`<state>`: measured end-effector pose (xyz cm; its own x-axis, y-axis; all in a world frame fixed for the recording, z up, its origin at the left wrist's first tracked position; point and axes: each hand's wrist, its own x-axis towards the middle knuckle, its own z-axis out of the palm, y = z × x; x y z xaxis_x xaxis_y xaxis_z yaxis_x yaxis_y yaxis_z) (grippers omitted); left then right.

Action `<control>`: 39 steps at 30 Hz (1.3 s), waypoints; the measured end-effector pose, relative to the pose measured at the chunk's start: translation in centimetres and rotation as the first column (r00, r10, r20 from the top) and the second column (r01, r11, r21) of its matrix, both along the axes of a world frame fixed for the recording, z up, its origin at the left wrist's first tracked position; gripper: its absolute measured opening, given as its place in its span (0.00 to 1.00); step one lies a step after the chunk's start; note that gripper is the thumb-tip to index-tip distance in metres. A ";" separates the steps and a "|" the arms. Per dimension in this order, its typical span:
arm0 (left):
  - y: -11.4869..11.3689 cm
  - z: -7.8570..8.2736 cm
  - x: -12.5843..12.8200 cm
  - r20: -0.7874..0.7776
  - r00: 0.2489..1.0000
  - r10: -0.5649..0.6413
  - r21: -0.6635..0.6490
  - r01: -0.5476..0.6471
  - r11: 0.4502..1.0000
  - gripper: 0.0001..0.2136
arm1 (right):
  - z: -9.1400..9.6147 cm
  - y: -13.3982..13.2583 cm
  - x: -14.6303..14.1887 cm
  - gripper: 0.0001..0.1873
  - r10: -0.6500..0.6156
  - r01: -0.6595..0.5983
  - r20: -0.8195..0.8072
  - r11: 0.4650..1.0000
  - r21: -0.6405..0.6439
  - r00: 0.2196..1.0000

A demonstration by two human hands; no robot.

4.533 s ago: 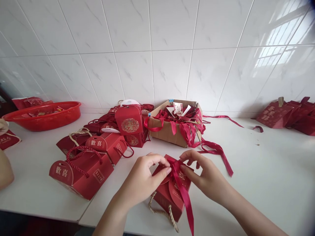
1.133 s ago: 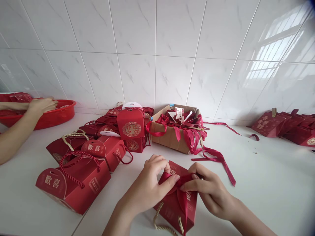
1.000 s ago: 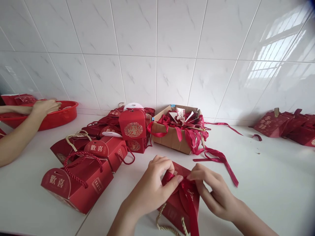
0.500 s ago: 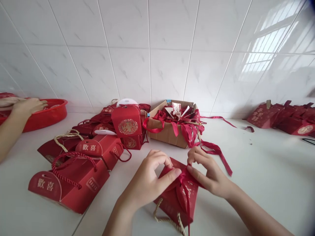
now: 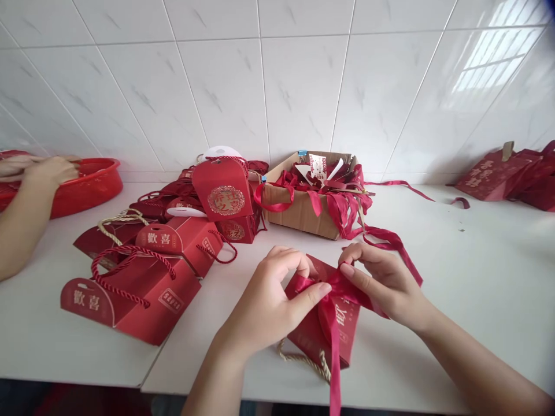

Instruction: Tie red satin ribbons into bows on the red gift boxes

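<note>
A red gift box (image 5: 299, 332) with gold lettering and a cream rope handle (image 5: 303, 361) lies on the table in front of me. On top of it is a red satin ribbon (image 5: 335, 341) formed into a bow, with one long tail hanging past the table's front edge. My left hand (image 5: 277, 289) pinches the ribbon's left side near the knot, thumb pressed beside it. Between thumb and fingers, my right hand (image 5: 381, 283) grips the right-hand loop. The back of the box is partly hidden by both hands.
Left of me stand several red boxes (image 5: 165, 300) with rope handles. A cardboard box (image 5: 299, 216) of ribbons and cards sits at the back. Another person's hands (image 5: 47, 173) reach into a red basin (image 5: 102, 188). More red boxes (image 5: 494, 173) stand far right.
My view has tilted down, bringing the table's front edge into sight. Both hands stay on the ribbon; the bow's right loop looks wider and the hands slightly farther right.
</note>
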<state>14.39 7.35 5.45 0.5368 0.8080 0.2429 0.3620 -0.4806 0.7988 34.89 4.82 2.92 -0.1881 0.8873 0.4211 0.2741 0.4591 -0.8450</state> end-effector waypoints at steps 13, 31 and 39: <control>-0.8 0.5 0.2 0.030 1.000 -0.008 -0.099 0.011 0.995 0.10 | 0.0 -0.3 -0.3 0.10 -0.069 0.069 -0.031 0.998 0.010 0.997; -0.3 -0.2 1.6 0.107 0.983 0.152 -0.135 -0.137 0.981 0.14 | 0.3 0.2 -0.2 0.10 -0.098 0.098 0.000 0.995 0.020 0.995; -0.1 -0.2 2.1 0.127 0.983 0.135 -0.157 -0.114 0.981 0.07 | 0.2 0.3 -0.2 0.13 -0.096 0.089 -0.090 0.993 -0.074 0.991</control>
<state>16.46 7.27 5.28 0.3999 0.8988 0.1793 0.2940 -0.3111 0.9038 34.71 5.11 3.07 -0.0670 0.9269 0.3692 0.2315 0.3744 -0.8979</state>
